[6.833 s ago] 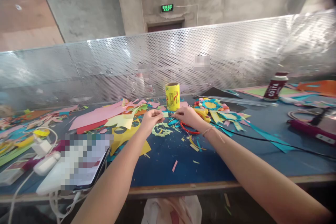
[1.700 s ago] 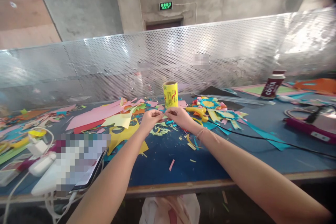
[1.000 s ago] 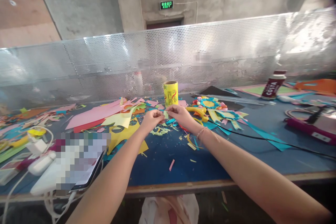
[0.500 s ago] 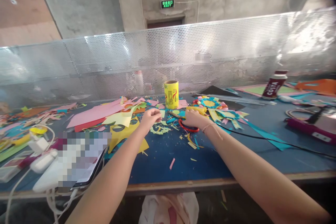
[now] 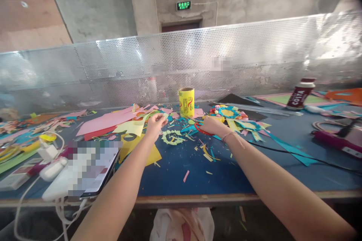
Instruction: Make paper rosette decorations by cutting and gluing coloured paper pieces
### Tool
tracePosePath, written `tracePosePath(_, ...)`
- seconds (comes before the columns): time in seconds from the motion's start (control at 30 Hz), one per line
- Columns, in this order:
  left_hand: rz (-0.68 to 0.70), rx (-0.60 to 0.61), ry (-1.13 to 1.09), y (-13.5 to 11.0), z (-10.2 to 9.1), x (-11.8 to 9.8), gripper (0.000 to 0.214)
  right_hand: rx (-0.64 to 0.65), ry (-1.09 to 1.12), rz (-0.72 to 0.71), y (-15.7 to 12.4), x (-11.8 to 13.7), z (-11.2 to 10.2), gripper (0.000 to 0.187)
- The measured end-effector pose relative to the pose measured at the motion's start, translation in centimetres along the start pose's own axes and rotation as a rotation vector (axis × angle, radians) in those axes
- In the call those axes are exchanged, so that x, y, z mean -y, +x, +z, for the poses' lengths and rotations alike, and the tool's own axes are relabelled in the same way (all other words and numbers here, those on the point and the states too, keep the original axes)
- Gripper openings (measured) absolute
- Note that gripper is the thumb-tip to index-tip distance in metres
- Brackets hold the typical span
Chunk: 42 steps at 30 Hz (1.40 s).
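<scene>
My left hand (image 5: 154, 123) is raised a little over the blue table (image 5: 181, 188), its fingers pinched on a small pale green paper piece (image 5: 164, 117). My right hand (image 5: 211, 124) rests further right, fingers curled round the red handle of a pair of scissors (image 5: 199, 129). Between and just below the hands lies a pale green cut-out paper shape (image 5: 172, 136) among loose scraps. A yellow roll (image 5: 186, 102) stands upright just behind the hands.
Pink and yellow sheets (image 5: 113, 122) lie at the left, a layered paper flower (image 5: 227, 112) to the right. A phone (image 5: 90, 167), a white charger (image 5: 47, 153) with cables, a brown bottle (image 5: 300, 93), a pink tool (image 5: 335, 142) and a black cable (image 5: 283, 150) are around. A perforated metal screen (image 5: 198, 64) closes the back.
Both hands were pinching the small paper piece together. My right hand let go, dropped to the red-handled scissors and closed on them; my left hand kept the piece and shifted slightly left.
</scene>
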<state>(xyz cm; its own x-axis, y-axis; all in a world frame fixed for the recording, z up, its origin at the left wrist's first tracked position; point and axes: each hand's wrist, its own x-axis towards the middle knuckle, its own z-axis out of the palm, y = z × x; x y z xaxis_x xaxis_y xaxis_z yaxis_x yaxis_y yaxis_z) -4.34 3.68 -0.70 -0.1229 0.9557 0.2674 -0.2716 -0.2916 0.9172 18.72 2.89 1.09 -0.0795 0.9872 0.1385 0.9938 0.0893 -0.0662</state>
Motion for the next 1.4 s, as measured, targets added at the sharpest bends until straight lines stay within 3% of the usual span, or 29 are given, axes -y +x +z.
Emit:
tracePosePath(0.17,-0.003,-0.063,-0.061,-0.1,0.0,-1.0,0.021,-0.121,0.265,-0.170,-0.9,1.9,-1.0,0.045)
tracePosePath(0.33,0.064,-0.089,-0.089,-0.4,0.1,-1.6,0.024,-0.174,0.474,-0.263,-1.7,4.3,-0.1,0.042)
tracePosePath(0.47,0.081,-0.084,-0.109,-0.5,0.3,-1.7,0.025,-0.118,0.548,-0.311,-2.0,4.4,0.4,0.039)
tracePosePath(0.7,0.044,0.014,-0.097,-1.3,1.0,-1.9,0.021,-0.040,0.543,-0.331,-2.1,4.2,0.2,0.037)
tracePosePath(0.93,0.035,0.079,-0.026,-1.6,1.2,-1.9,0.016,-0.056,0.561,-0.372,-2.5,4.5,0.2,0.035)
tracePosePath(1.4,0.026,0.074,-0.030,-1.7,1.2,-1.9,0.020,-0.074,0.566,-0.362,-2.5,4.5,-0.2,0.033)
